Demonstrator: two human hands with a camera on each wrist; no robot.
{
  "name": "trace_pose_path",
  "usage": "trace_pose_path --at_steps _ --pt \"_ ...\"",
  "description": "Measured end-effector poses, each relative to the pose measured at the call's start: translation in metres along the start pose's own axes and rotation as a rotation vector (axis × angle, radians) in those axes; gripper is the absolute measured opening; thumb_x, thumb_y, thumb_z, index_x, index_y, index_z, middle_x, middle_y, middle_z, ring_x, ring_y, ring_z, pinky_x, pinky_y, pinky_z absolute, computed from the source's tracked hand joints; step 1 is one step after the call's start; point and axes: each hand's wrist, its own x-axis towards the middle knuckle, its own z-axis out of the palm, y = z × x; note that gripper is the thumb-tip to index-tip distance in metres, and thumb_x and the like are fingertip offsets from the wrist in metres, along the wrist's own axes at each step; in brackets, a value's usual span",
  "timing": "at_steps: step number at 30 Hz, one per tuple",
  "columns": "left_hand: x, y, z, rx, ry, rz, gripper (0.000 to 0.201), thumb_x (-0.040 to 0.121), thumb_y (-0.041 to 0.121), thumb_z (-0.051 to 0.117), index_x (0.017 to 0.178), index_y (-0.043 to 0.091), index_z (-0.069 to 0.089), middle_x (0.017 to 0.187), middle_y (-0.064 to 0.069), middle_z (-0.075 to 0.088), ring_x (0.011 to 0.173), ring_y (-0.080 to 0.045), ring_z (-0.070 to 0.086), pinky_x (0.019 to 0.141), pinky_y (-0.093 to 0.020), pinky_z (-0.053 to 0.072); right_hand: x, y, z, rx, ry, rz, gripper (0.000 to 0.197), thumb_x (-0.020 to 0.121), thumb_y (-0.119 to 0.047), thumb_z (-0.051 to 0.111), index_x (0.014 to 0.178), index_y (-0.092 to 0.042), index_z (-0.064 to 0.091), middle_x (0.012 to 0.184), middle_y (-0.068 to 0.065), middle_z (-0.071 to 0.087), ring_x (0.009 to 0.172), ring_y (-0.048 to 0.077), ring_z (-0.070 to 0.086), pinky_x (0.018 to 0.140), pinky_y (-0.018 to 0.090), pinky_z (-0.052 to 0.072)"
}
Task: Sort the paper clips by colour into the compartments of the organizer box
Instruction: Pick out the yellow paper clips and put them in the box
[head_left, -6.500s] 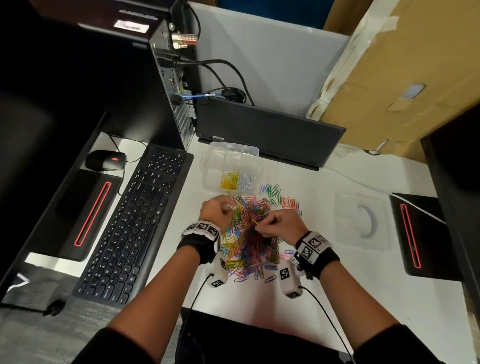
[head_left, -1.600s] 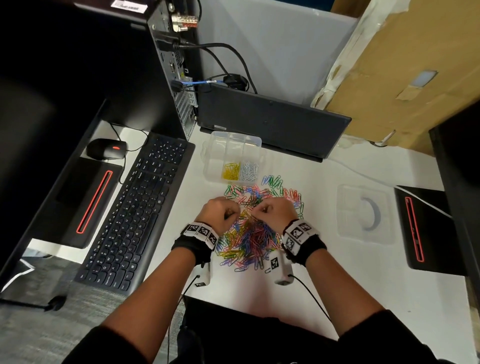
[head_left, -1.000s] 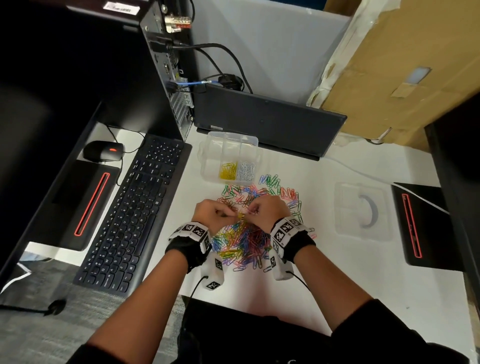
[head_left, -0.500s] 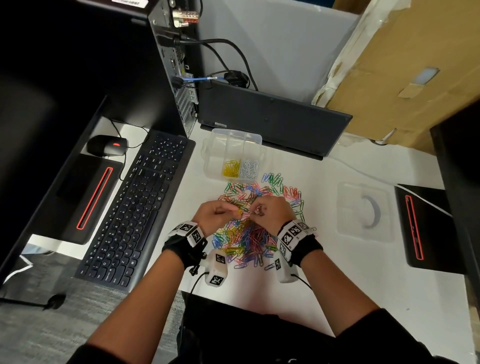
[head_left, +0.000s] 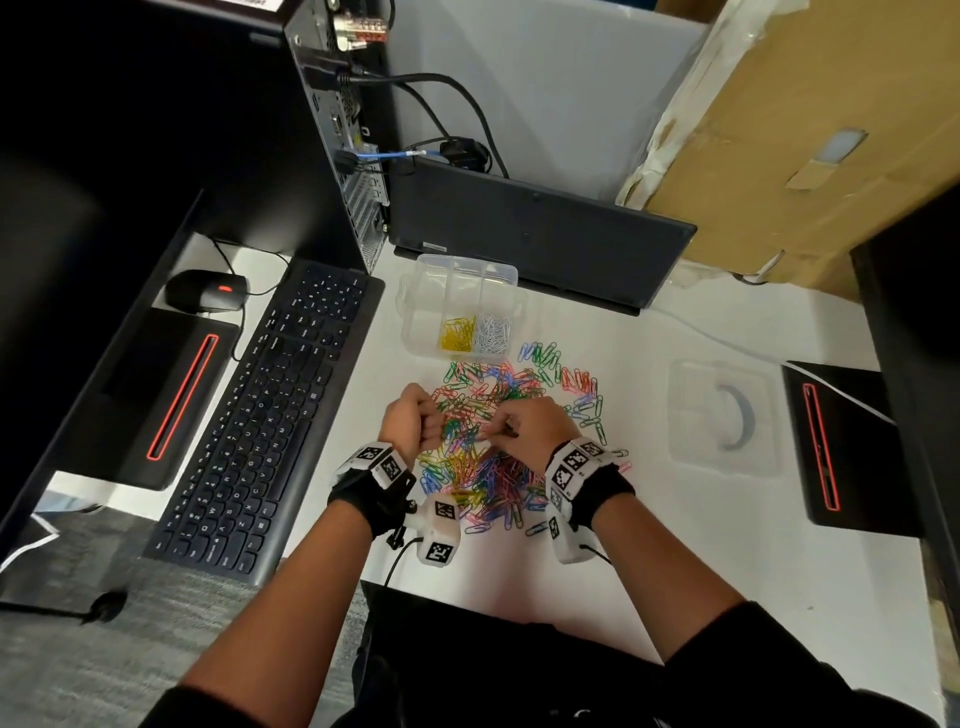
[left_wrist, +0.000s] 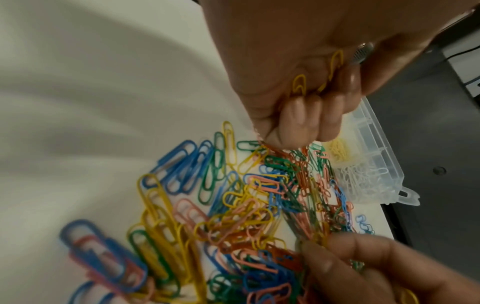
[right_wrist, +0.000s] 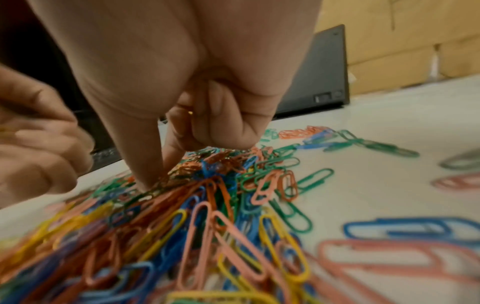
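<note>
A heap of mixed-colour paper clips (head_left: 496, 452) lies on the white desk in front of the clear organizer box (head_left: 415, 291). One front compartment of the box holds yellow clips (head_left: 458, 332), and the one beside it holds white clips (head_left: 493, 332). My left hand (head_left: 428, 428) hovers at the heap's left edge as a fist, gripping yellow clips (left_wrist: 298, 86) whose ends stick out. My right hand (head_left: 493, 434) reaches down into the middle of the heap. Its thumb and forefinger (right_wrist: 145, 176) pinch among the clips, and I cannot tell that clip's colour.
A black keyboard (head_left: 260, 415) lies left of the heap, with a mouse (head_left: 205, 291) behind it. A closed laptop (head_left: 535, 234) stands behind the box. The clear lid (head_left: 727, 415) lies to the right, beside a black device (head_left: 841, 441). A cardboard box (head_left: 805, 130) leans at the back right.
Half a second ago both hands met above the heap. They have since parted: the left fist drew back to the left with its yellow clips, and the right hand dipped into the heap.
</note>
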Motion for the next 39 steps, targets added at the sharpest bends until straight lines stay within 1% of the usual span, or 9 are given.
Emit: trace_pose_path --at_steps 5,9,12,16,20,25,30,34,39 --pt "0.000 0.000 0.001 -0.013 -0.079 -0.041 0.029 0.099 0.005 0.034 0.080 0.007 0.054 0.056 -0.007 0.046 0.052 -0.015 0.032 0.040 -0.017 0.026 0.001 0.013 -0.009 0.255 0.012 0.024 0.015 0.076 -0.028 0.083 0.077 -0.017 0.072 0.067 -0.013 0.060 0.055 -0.002 0.050 0.055 0.011 0.040" --pt "0.002 -0.007 -0.001 0.092 -0.156 0.048 0.037 0.098 -0.007 0.029 0.103 0.007 0.064 0.061 -0.004 0.035 0.049 -0.012 0.026 0.040 -0.016 0.023 0.000 0.018 -0.023 0.698 -0.144 0.155 0.016 0.083 -0.017 0.076 0.092 -0.005 0.070 0.091 0.010 0.073 0.074 0.014 0.068 0.072 0.026 0.058" --pt "-0.001 -0.007 0.005 0.428 -0.096 0.216 0.026 0.101 0.014 0.044 0.101 0.011 0.070 0.061 0.005 0.049 0.048 -0.009 0.035 0.044 -0.020 0.029 -0.004 0.021 -0.030 1.000 -0.132 0.205 0.011 0.084 -0.004 0.071 0.092 0.003 0.068 0.089 0.019 0.070 0.071 0.018 0.065 0.067 0.023 0.057" --pt "0.000 -0.014 0.008 0.949 -0.065 0.441 0.012 0.086 0.036 0.069 0.085 0.025 0.075 0.090 0.013 0.071 0.080 -0.007 0.062 0.077 -0.022 0.049 -0.010 0.028 -0.033 1.241 -0.103 0.293 0.017 0.089 0.003 0.063 0.106 0.001 0.064 0.087 0.014 0.070 0.063 0.012 0.062 0.059 0.018 0.055" --pt "-0.003 -0.013 0.014 1.239 0.016 0.478 0.029 0.074 0.052 0.075 0.067 0.024 0.072 0.070 0.014 0.067 0.066 -0.004 0.058 0.067 -0.020 0.048 -0.014 0.038 -0.032 1.524 -0.138 0.405 0.039 0.090 -0.011 0.063 0.128 -0.007 0.061 0.082 0.001 0.064 0.069 0.010 0.057 0.057 0.018 0.052" --pt "-0.011 -0.012 0.016 1.296 0.098 0.372 0.033 0.066 0.056 0.080 0.064 0.024 0.073 0.066 0.015 0.067 0.065 -0.005 0.061 0.064 -0.021 0.051 -0.012 0.035 -0.028 1.828 -0.144 0.509 0.031 0.087 -0.009 0.060 0.117 -0.004 0.063 0.079 0.005 0.061 0.070 0.017 0.063 0.059 0.025 0.057" --pt "-0.014 -0.016 0.016 1.240 0.101 0.354 0.020 0.073 0.048 0.078 0.071 0.028 0.076 0.075 0.014 0.071 0.073 -0.007 0.064 0.068 -0.021 0.051 -0.014 0.026 -0.031 1.767 -0.172 0.414 0.028 0.087 -0.018 0.041 0.091 -0.001 0.063 0.077 0.010 0.050 0.064 0.021 0.050 0.054 0.029 0.048" --pt "-0.009 -0.015 0.016 1.196 0.041 0.308 0.017 0.073 0.045 0.079 0.075 0.028 0.078 0.076 0.016 0.071 0.074 -0.005 0.064 0.070 -0.022 0.054 -0.011 0.021 -0.029 1.283 -0.129 0.351 0.045 0.101 -0.027 0.039 0.071 -0.004 0.063 0.070 0.011 0.062 0.059 0.021 0.056 0.055 0.030 0.045" --pt "-0.010 -0.017 0.016 1.144 -0.014 0.346 0.014 0.079 0.036 0.077 0.080 0.022 0.077 0.072 0.012 0.065 0.069 -0.004 0.058 0.065 -0.018 0.044 -0.007 0.014 -0.022 1.064 -0.150 0.370 0.025 0.094 -0.012 0.049 0.077 -0.005 0.066 0.069 0.008 0.063 0.055 0.017 0.050 0.045 0.023 0.040"
